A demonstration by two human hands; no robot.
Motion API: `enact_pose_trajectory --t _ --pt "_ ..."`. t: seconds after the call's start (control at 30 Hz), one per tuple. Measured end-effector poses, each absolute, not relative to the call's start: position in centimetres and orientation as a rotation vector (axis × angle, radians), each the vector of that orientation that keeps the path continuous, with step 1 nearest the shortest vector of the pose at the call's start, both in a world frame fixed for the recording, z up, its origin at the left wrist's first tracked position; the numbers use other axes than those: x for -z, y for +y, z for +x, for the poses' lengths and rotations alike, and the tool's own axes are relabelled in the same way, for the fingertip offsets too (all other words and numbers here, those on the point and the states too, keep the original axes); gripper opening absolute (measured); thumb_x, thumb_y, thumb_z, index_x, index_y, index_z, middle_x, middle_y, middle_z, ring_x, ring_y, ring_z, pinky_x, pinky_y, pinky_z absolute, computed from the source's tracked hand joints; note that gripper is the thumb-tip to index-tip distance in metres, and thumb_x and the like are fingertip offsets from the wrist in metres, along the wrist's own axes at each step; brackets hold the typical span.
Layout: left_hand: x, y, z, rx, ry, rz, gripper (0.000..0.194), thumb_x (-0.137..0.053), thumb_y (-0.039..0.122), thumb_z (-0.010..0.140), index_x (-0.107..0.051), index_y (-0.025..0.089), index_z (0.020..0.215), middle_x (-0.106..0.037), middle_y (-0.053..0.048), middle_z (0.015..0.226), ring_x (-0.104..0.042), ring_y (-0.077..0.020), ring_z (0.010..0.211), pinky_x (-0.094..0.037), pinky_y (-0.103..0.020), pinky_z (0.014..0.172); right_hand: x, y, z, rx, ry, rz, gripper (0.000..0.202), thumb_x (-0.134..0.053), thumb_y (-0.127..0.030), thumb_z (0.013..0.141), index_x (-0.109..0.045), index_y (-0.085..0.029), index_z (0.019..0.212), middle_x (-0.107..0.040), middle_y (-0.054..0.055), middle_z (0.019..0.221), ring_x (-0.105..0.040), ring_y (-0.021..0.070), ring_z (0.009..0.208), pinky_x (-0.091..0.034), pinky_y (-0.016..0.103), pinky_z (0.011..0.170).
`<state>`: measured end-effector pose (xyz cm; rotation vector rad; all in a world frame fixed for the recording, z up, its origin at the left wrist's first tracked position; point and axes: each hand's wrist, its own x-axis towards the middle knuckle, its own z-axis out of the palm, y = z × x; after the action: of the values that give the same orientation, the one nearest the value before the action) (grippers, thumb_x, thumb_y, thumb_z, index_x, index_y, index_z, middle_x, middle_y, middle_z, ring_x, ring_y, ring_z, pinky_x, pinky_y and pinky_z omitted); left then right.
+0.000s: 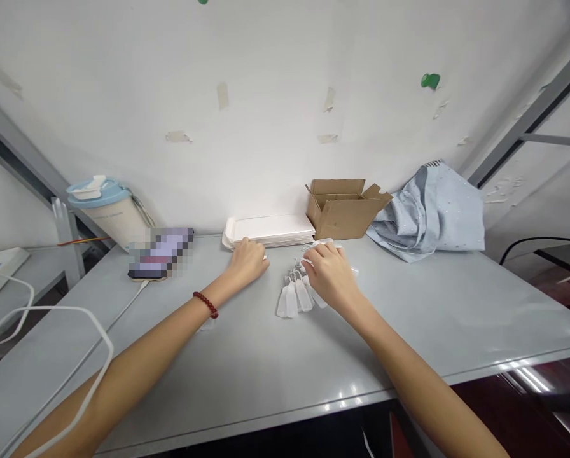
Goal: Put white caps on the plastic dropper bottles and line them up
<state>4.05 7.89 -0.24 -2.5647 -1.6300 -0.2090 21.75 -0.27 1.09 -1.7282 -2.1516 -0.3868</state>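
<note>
My left hand (248, 262) is closed, fingers curled down, just in front of a stack of white envelope-like sheets (273, 228). A small bit of white shows at its fingertips, too little to name. To the right, my right hand (331, 272) reaches into a bunch of white tags (298, 296) with thin loops on the grey table (247, 369). Its thumb and fingers are bent together around a white piece among them, seemingly one of the tags. The palm hides part of the bunch. A dark red bead bracelet (205, 305) circles my left wrist.
An open cardboard box (345, 216) stands against the wall, with a light blue cloth (428, 213) beside it. At the left are a blue-lidded cup (106, 210) and a phone (161, 253) on a white cable (118, 316). Another white cable crosses above my left forearm.
</note>
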Motion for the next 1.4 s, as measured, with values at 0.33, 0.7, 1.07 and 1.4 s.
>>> enact_pose_trajectory --t 0.33,0.7,1.07,1.4 --pt "-0.5 4.7 1.6 0.379 -1.861 -2.729 0.017 -0.054 0.024 0.065 -0.055 0.019 0.048 -0.058 -0.007 0.053 -0.057 -0.0235 0.063 -0.032 -0.028 0.051 -0.8 -0.5 21.3 0.298 -2.188 -1.617 0.012 -0.052 -0.014 0.086 -0.062 -0.015 0.082 -0.064 0.009 0.083 -0.050 0.0232 0.084 -0.030 0.031 0.067" --pt "-2.4 3.3 -3.3 1.288 -2.233 -2.674 0.022 -0.064 0.039 0.066 -0.060 0.017 0.069 -0.066 -0.004 0.074 -0.061 -0.0192 0.069 -0.044 -0.028 0.063 0.2 -3.4 15.7 -0.106 -2.487 -1.044 0.013 -0.048 -0.018 0.088 -0.060 -0.014 0.092 -0.062 0.008 0.086 -0.054 0.0180 0.078 -0.035 0.029 0.067" --pt "-2.4 2.6 -3.1 1.807 -2.315 -2.430 0.029 -0.067 0.037 0.067 -0.069 0.016 0.086 -0.071 -0.007 0.091 -0.062 -0.0235 0.090 -0.046 -0.032 0.081 0.5 -2.0 9.6 -0.547 -2.549 -1.180 0.037 -0.045 -0.036 0.090 -0.047 -0.011 0.117 -0.064 0.010 0.087 -0.062 0.0233 0.076 -0.042 0.032 0.064" --pt "-2.3 2.6 -3.3 1.936 -2.272 -2.409 0.031 -0.067 0.038 0.066 -0.069 0.013 0.085 -0.070 -0.007 0.086 -0.061 -0.0221 0.085 -0.045 -0.033 0.079 -0.5 -0.9 8.3 -0.597 -2.666 -1.318 0.061 -0.068 -0.051 0.068 -0.050 -0.007 0.104 -0.057 0.018 0.099 -0.057 0.0316 0.091 -0.048 0.041 0.068"
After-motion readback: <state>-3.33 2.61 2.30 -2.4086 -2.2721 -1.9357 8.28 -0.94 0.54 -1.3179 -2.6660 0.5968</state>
